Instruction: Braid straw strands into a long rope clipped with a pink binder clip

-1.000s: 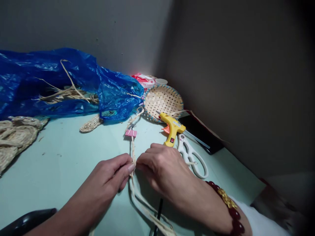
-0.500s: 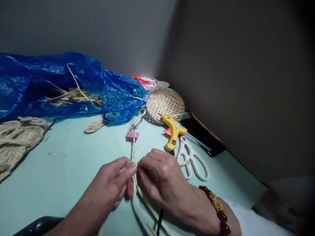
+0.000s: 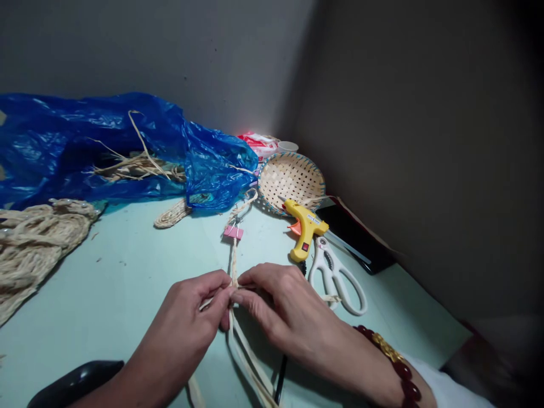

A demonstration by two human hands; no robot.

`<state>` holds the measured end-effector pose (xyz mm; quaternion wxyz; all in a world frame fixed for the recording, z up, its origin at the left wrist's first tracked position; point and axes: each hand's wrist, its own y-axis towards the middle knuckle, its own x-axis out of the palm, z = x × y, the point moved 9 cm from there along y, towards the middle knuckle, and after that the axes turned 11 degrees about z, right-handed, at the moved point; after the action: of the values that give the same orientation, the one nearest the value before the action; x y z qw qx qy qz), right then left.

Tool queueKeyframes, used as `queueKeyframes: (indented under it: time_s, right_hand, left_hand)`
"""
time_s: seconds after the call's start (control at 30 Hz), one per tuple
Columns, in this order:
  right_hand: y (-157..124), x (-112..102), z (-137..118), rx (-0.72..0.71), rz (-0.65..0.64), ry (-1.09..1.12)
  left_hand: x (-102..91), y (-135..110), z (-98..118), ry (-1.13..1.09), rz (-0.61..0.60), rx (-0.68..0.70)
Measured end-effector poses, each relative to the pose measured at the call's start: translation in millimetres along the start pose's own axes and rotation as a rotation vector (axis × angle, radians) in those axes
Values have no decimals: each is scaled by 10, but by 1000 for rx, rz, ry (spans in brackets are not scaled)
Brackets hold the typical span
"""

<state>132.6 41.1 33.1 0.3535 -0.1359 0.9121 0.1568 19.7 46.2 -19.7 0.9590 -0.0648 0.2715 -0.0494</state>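
A pale straw braid (image 3: pixel 234 258) runs from a pink binder clip (image 3: pixel 233 233) toward me. At its near end my left hand (image 3: pixel 198 309) pinches the strands between thumb and fingers. My right hand (image 3: pixel 276 303) meets it there, thumb and forefinger closed on a strand at the same spot. Loose straw strands (image 3: pixel 246 351) trail below both hands toward the bottom edge. The exact crossing of the strands is partly hidden by my fingertips.
White-handled scissors (image 3: pixel 338 277) and a yellow glue gun (image 3: pixel 306 226) lie right of my hands, before a woven basket (image 3: pixel 291 181). A blue plastic bag (image 3: pixel 157 130) holds straw at the back left. Woven straw pieces (image 3: pixel 46 238) and a black object (image 3: pixel 76 382) lie left.
My right thumb and forefinger have extended to the braid's end, and a strand now shows in my left hand's grip. The whole view has shifted slightly.
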Motion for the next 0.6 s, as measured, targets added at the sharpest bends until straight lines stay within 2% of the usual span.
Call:
queueKeyframes:
  time_s: [0.27,0.4,0.5,0.6]
  right_hand:
    - [101,59,192,136,31,218]
    - [118,81,227,185,63,250]
    - [111,77,209,174,102,227]
    - [101,64,179,145,137,205]
  left_hand:
    - [-37,-65,184,328,61,214]
    - [-18,-126,206,369,93,322]
    - [8,-158,227,380,90,341]
    - [-15,-168,252,392,91,277]
